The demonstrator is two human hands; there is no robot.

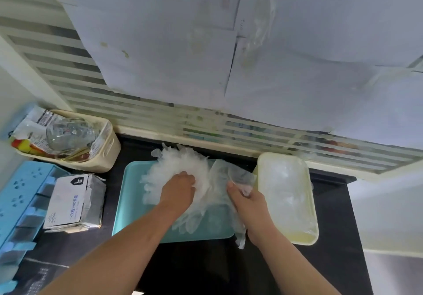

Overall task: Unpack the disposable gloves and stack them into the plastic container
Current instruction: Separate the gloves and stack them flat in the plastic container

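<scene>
**Q:** Two hands, one heap: what does each do?

**A:** Left hand (177, 189) lies on the pile of gloves (180, 164) on the tray (128, 214), fingers bent into it. Whether it grips or only presses cannot be told. Right hand (249, 201) pinches one glove (231, 171) between thumb and fingers, just beside the container (302, 241).

**Q:** Good technique?

**A:** Probably this: hold the pile down, peel the single glove free, then lay it flat on those already in the container.
</scene>
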